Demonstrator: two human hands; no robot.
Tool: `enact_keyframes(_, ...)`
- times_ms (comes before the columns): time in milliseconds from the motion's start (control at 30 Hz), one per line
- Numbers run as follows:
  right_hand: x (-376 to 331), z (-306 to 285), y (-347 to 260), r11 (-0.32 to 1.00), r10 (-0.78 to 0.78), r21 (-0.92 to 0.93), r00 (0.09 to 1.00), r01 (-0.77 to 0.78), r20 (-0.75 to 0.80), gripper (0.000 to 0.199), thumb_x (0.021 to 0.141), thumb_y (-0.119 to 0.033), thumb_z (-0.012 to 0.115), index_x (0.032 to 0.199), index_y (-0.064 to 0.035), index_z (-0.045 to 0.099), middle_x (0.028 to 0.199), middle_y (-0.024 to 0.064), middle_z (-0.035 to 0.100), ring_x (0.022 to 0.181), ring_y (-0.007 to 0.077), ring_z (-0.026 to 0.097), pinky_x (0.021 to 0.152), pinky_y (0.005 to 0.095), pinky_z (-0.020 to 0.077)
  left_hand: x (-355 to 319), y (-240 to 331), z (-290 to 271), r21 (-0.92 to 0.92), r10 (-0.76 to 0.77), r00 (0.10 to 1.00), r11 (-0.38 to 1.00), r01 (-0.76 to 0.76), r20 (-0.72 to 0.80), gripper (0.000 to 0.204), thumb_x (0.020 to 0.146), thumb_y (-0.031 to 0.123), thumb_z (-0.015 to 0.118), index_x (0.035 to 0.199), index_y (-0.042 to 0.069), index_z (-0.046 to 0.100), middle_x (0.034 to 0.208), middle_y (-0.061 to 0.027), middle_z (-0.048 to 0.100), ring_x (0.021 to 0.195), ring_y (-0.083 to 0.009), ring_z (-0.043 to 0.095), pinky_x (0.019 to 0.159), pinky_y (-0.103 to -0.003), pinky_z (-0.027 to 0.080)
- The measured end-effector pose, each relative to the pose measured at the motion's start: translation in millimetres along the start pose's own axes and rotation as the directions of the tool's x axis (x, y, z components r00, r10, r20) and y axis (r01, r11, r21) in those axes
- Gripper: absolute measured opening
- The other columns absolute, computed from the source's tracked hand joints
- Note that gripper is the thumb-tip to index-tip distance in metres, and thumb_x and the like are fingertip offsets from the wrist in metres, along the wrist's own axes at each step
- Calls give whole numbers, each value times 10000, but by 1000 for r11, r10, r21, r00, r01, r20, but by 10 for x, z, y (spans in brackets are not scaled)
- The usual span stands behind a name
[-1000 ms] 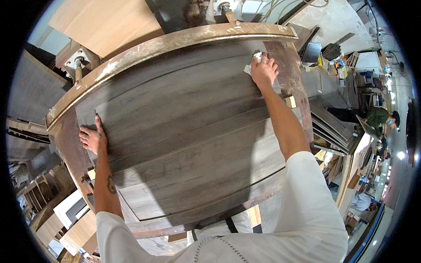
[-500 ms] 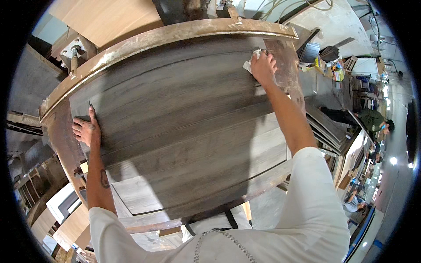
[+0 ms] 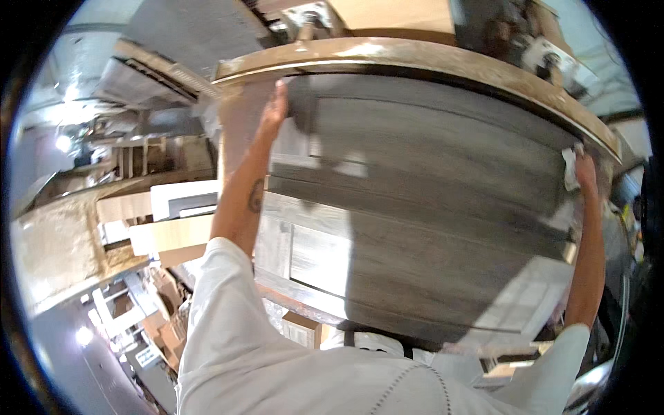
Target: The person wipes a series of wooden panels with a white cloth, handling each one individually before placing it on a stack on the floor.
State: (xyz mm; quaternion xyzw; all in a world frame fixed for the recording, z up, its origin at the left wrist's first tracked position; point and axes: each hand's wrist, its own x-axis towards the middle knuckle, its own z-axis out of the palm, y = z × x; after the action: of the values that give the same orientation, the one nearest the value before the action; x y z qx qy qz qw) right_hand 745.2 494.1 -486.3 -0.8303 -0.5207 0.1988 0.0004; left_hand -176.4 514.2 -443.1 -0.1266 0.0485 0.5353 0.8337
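Observation:
Two grey wood-grain door panels lie side by side on the worktable: the far panel (image 3: pixel 429 138) and the near panel (image 3: pixel 387 270), with recessed middles and my shadow over them. At the far left corner, my left hand (image 3: pixel 275 105) is seen edge-on with its fingers stretched out, by the panel's edge; whether it touches is unclear. Over on the far right end, my right hand (image 3: pixel 586 170) grips a crumpled white cloth (image 3: pixel 570 169) against the panel. Its fingers are partly hidden and blurred.
A worn wooden rail (image 3: pixel 415 50) runs along the table's far edge, with metal clamp fittings (image 3: pixel 309 24) behind it. Pale boards (image 3: pixel 173 238) stick out left of the table. A light wooden panel (image 3: pixel 394 17) lies beyond the rail.
The view has swung to the left, so the table sits further right. My left hand has moved to the far left corner. My right hand remains near the far right end with the cloth.

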Motion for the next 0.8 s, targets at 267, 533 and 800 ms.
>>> enact_keyframes(267, 262, -148, 410, 995, 57, 91, 973, -37, -224, 499, 1006, -368, 379, 1301, 17, 492, 1161, 205, 591, 1057, 379, 567, 892, 480, 424, 185, -439, 218, 916, 454, 845, -390, -96, 282, 771, 940, 573, 416, 1413, -34, 359, 1460, -185, 369, 1371, -238, 322, 1083, -330, 317)
enact_keyframes(533, -2815, -1555, 768, 598, 121, 694, 810, 401, -573, 305, 937, -169, 511, 1182, 7, 553, 1119, 113, 611, 966, 208, 613, 844, 354, 511, -1486, -2070, 1776, 962, 937, 287, -132, -240, 200, 808, 852, 638, 547, 1199, -91, 531, 1066, -161, 567, 1000, -247, 535, 891, -422, 433)
enact_keyframes(800, -4436, -153, 1584, -770, -335, -367, 821, -521, -462, 382, 904, -261, 467, 1203, -31, 531, 1168, 108, 592, 1109, 229, 541, 973, 378, 400, -3582, -2662, 1077, 794, 917, 392, 182, -580, 75, 546, 800, 253, 503, 1259, -43, 528, 1217, -128, 571, 1159, -266, 512, 1013, -422, 394)
